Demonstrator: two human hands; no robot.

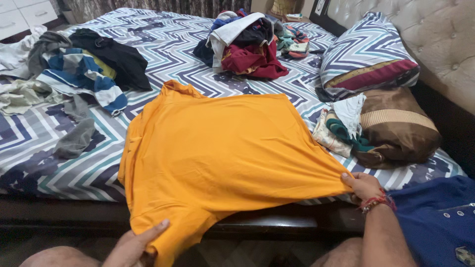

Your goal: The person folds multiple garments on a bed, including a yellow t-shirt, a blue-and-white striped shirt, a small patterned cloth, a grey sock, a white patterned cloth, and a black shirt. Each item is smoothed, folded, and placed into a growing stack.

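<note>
Clothes everywhere on this bed (163, 44), honestly. The orange t-shirt (217, 148) is spread flat across the zigzag-patterned sheet, collar end pointing away, with its near edge hanging off the front of the bed. The left hand (136, 244) is closed on the bottom hem at the near left, thumb lying on top of the fabric. The right hand (363, 185) pinches the near right corner of the shirt and pulls it taut, so the cloth stretches to a point there; a red thread band sits on that wrist.

Around it: a striped blue and white garment (84, 74) with a black one (116, 54) over it at the far left, a grey sock-like piece (76, 138) just left of the shirt, and a heap of maroon, white and dark clothes (247, 44) at the far side. To the right a brown pillow (401, 128) sits under a zigzag pillow (366, 59), with a small folded stack of cloth (341, 128) just beside the shirt's right edge. Nothing lies on top of the shirt.

Hard to see: the left hand's fingers are tucked under the fabric, both forearms are cut off by the frame, and the blue cloth (435, 217) at the bottom right is only partly in view.
</note>
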